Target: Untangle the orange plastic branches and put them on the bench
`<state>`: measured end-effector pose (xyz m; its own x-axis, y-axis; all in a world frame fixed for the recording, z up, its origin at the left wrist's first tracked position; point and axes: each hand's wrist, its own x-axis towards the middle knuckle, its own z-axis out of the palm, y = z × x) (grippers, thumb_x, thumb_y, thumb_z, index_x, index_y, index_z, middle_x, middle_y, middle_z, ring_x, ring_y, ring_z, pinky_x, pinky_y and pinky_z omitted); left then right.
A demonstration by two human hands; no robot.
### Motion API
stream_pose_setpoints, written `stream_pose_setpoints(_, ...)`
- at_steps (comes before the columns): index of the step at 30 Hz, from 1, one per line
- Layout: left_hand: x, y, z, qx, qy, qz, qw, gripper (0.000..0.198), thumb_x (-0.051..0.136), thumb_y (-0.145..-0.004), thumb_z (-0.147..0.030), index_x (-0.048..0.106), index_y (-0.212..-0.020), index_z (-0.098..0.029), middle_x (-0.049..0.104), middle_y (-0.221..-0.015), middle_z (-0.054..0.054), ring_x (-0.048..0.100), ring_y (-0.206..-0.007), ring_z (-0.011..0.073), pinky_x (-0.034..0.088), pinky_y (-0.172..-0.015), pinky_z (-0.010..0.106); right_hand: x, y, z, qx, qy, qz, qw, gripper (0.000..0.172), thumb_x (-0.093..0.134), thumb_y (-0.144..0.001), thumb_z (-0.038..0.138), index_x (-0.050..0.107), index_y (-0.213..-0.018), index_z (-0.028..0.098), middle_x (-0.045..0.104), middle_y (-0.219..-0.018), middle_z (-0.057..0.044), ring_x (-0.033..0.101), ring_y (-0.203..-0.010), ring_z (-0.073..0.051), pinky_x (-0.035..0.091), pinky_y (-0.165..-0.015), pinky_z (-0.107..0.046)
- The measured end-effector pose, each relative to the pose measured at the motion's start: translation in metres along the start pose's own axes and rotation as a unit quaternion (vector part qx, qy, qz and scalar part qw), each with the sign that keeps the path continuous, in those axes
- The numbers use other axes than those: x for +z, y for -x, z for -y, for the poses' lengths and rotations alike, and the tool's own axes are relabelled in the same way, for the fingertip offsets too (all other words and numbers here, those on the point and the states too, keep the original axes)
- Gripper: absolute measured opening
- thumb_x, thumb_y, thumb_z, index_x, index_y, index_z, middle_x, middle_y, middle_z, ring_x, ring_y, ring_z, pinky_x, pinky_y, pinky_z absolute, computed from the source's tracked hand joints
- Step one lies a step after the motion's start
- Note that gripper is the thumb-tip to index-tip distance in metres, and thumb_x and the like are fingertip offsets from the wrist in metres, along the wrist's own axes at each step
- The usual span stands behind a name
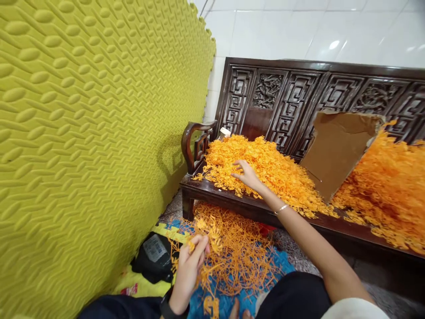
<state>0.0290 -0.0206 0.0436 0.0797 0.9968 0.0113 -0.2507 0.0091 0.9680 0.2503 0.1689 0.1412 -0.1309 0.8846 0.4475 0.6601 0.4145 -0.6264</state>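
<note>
My left hand (pixel 191 259) is closed on a few orange plastic flower pieces (pixel 212 230), held low in front of the bench. Stretched out over the bench, my right hand (pixel 246 173) has its fingers apart and curved, with nothing visible in them. It is at the front of a large heap of loose orange pieces (pixel 262 153), thin and petal-like; I cannot tell whether the fingertips touch them. Below, a tangle of thin orange plastic stalks (pixel 244 248) lies on a blue sheet (pixel 279 261) on the floor.
The dark carved wooden bench (pixel 232 199) has an armrest (pixel 188 146) at its left end. A cardboard sheet (pixel 338 150) leans between two orange heaps. Yellow foam mats (pixel 99 133) stand upright on the left. A black bag (pixel 154 259) and a white cup (pixel 225 132) are nearby.
</note>
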Motion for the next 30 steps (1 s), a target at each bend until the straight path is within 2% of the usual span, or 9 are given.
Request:
stream_pose_setpoints(3, 0.001, -0.008, -0.019, 0.031, -0.032, 0.004, 0.999, 0.041, 0.053, -0.080, -0.050, 0.048, -0.057, -0.017, 0.022, -0.043, -0.009, 0.017, -0.042, 0.0065, 0.015, -0.044, 0.023, 0.007, 0.038, 0.028, 0.008, -0.078, 0.089, 0.993, 0.023, 0.059, -0.078, 0.038, 0.061, -0.084, 0.015, 0.064, -0.088, -0.008, 0.063, -0.078, -0.018, 0.051, -0.074, -0.035)
stream_pose_setpoints(6, 0.005, -0.012, -0.033, 0.065, -0.099, 0.042, 0.992, 0.038, 0.051, -0.083, -0.042, 0.049, -0.055, -0.016, 0.034, -0.047, -0.006, 0.030, -0.047, 0.0081, 0.024, -0.048, 0.022, 0.005, 0.072, 0.068, -0.009, -0.175, 0.181, 0.968, 0.027, 0.051, -0.086, 0.039, 0.063, -0.089, 0.015, 0.066, -0.087, -0.006, 0.062, -0.081, -0.016, 0.049, -0.076, -0.030)
stream_pose_setpoints(8, 0.006, -0.012, -0.038, 0.083, -0.148, 0.084, 0.982, 0.036, 0.050, -0.083, -0.036, 0.050, -0.053, -0.016, 0.044, -0.052, -0.003, 0.040, -0.054, 0.0099, 0.030, -0.056, 0.022, 0.001, 0.088, 0.092, -0.038, -0.173, 0.247, 0.953, 0.028, 0.052, -0.086, 0.039, 0.063, -0.096, 0.016, 0.066, -0.091, -0.006, 0.061, -0.082, -0.014, 0.047, -0.074, -0.027)
stream_pose_setpoints(11, 0.008, -0.009, -0.039, 0.082, -0.183, 0.124, 0.972, 0.034, 0.049, -0.083, -0.033, 0.051, -0.054, -0.015, 0.049, -0.055, -0.002, 0.044, -0.058, 0.0116, 0.034, -0.060, 0.023, -0.004, 0.101, 0.112, -0.077, -0.123, 0.355, 0.923, 0.027, 0.057, -0.084, 0.038, 0.064, -0.097, 0.016, 0.067, -0.084, -0.003, 0.059, -0.074, -0.012, 0.045, -0.068, -0.023)
stream_pose_setpoints(13, 0.009, -0.007, -0.036, 0.076, -0.191, 0.133, 0.970, 0.033, 0.050, -0.083, -0.032, 0.053, -0.055, -0.015, 0.049, -0.055, -0.002, 0.044, -0.058, 0.0120, 0.034, -0.060, 0.023, -0.007, 0.104, 0.116, -0.106, -0.103, 0.379, 0.913, 0.024, 0.060, -0.083, 0.036, 0.066, -0.091, 0.015, 0.067, -0.082, -0.002, 0.059, -0.072, -0.011, 0.044, -0.068, -0.022)
stream_pose_setpoints(19, 0.010, -0.008, -0.028, 0.064, -0.183, 0.120, 0.974, 0.037, 0.050, -0.083, -0.036, 0.052, -0.052, -0.016, 0.050, -0.054, -0.001, 0.047, -0.059, 0.0129, 0.036, -0.062, 0.023, -0.017, 0.104, 0.107, -0.170, 0.080, 0.352, 0.917, 0.024, 0.063, -0.080, 0.040, 0.063, -0.079, 0.016, 0.063, -0.075, -0.002, 0.056, -0.070, -0.013, 0.039, -0.064, -0.024)
stream_pose_setpoints(23, 0.011, -0.007, -0.022, 0.046, -0.167, 0.137, 0.975, 0.039, 0.052, -0.082, -0.041, 0.054, -0.052, -0.017, 0.051, -0.055, -0.001, 0.047, -0.059, 0.0135, 0.035, -0.062, 0.023, -0.019, 0.106, 0.102, -0.188, 0.075, 0.370, 0.907, 0.018, 0.058, -0.085, 0.032, 0.060, -0.076, 0.017, 0.063, -0.076, -0.002, 0.056, -0.069, -0.012, 0.040, -0.063, -0.024)
stream_pose_setpoints(26, 0.016, -0.002, -0.013, 0.034, -0.130, 0.122, 0.983, 0.043, 0.050, -0.082, -0.049, 0.052, -0.053, -0.017, 0.048, -0.055, -0.001, 0.044, -0.057, 0.0125, 0.033, -0.059, 0.022, -0.017, 0.108, 0.099, -0.179, 0.045, 0.282, 0.941, 0.020, 0.052, -0.088, 0.027, 0.058, -0.072, 0.016, 0.061, -0.073, -0.003, 0.055, -0.068, -0.013, 0.040, -0.063, -0.025)
stream_pose_setpoints(30, 0.029, 0.006, -0.006, 0.023, -0.043, 0.030, 0.998, 0.046, 0.051, -0.080, -0.055, 0.046, -0.053, -0.018, 0.036, -0.052, -0.004, 0.030, -0.049, 0.0093, 0.026, -0.050, 0.023, -0.008, 0.113, 0.100, -0.159, -0.022, 0.141, 0.977, 0.021, 0.053, -0.087, 0.026, 0.056, -0.068, 0.017, 0.059, -0.069, -0.002, 0.054, -0.066, -0.013, 0.041, -0.063, -0.026)
